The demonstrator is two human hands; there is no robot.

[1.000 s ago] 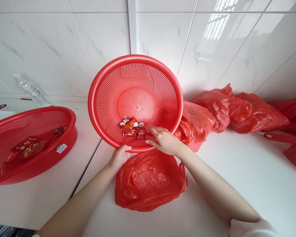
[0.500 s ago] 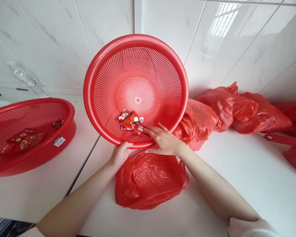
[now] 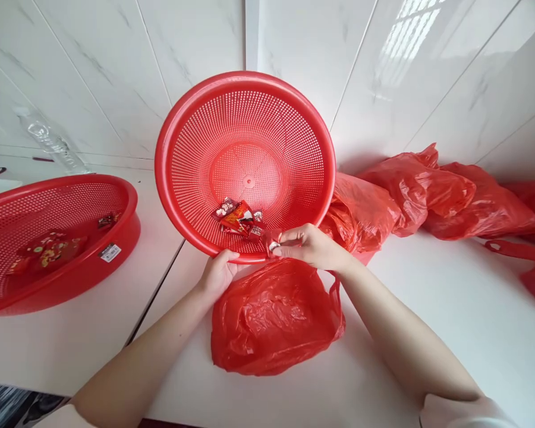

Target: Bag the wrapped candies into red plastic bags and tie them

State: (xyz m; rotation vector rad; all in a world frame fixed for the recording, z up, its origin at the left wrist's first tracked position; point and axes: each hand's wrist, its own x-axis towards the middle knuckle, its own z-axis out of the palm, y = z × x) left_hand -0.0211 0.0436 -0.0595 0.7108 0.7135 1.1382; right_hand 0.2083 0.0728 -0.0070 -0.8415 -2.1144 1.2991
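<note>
A red perforated plastic basket [image 3: 249, 128] is tilted toward me, its inside facing the camera. My left hand [image 3: 218, 272] grips its lower rim, thumb over the edge. Several small packets [image 3: 239, 217] in red and dark wrappers lie low inside the basket. At the lower right rim, my right hand [image 3: 310, 246] pinches a small red wrapped packet [image 3: 273, 242] between thumb and fingers. Below both hands an open red plastic bag [image 3: 276, 321] rests on the white table, its mouth facing up; I see only crumpled film inside.
Another red basket [image 3: 131, 229] with several packets [image 3: 49, 249] stands at the left. Filled red plastic bags [image 3: 428, 184] line the wall on the right. A clear plastic bottle [image 3: 51, 142] is at the back left. A dark seam crosses the white table [image 3: 169, 356].
My right hand has closed on a small packet and lifted it to the basket's rim; before, its fingers were spread over the packets. The basket sits slightly lower and more tilted.
</note>
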